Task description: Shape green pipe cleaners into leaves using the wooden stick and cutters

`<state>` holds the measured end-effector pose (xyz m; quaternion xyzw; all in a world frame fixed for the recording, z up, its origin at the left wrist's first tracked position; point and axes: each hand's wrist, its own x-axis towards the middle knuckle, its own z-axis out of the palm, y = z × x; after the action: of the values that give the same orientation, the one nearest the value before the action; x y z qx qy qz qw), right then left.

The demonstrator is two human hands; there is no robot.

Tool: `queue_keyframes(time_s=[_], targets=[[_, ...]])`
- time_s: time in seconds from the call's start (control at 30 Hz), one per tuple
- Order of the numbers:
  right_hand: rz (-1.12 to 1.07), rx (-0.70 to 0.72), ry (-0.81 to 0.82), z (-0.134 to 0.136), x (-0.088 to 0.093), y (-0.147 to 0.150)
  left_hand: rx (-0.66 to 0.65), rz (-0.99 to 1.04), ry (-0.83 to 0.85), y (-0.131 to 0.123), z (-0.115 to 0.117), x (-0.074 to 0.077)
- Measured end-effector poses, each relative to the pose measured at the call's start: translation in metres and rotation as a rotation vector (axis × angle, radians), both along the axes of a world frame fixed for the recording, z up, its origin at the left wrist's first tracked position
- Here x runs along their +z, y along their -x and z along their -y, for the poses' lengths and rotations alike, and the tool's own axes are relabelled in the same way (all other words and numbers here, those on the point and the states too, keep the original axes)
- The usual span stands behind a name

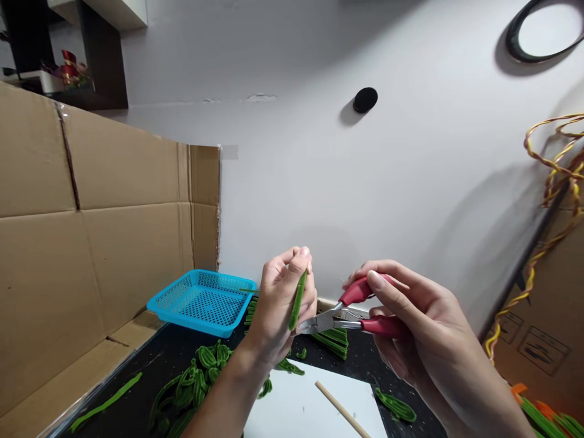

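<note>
My left hand (285, 298) is closed round a green fuzzy strip (298, 301), which slants down across the palm side. In my right hand (420, 316) is a pair of pliers (353, 310) with red handles, spread apart. The metal jaws point left and reach the lower edge of my left hand, beside the strip's bottom end; whether they touch it is hidden. Below both hands lies a white sheet (314, 401) with a wooden stick (342, 409) on it. Bundled green strips (332, 342) lie behind the hands.
A blue basket (201, 328) stands at the left back. Looped green pieces (201, 377) are heaped left of the sheet, another (396, 406) lies right. A single green strip (107, 403) lies far left. Cardboard (128, 164) walls the left side; twisted wires (531, 267) hang right.
</note>
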<state>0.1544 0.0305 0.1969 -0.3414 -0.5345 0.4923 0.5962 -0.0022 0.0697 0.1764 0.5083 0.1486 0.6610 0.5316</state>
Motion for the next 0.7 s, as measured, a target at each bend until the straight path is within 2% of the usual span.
queue_keyframes(time_s=[0.47,0.7], targets=[[0.071,-0.041,-0.080,-0.001,-0.001,-0.001,0.085,-0.104,-0.071,0.001,-0.007,-0.010],[0.130,0.127,-0.083,-0.009,-0.005,-0.013,-0.055,-0.212,-0.042,0.007,-0.009,-0.007]])
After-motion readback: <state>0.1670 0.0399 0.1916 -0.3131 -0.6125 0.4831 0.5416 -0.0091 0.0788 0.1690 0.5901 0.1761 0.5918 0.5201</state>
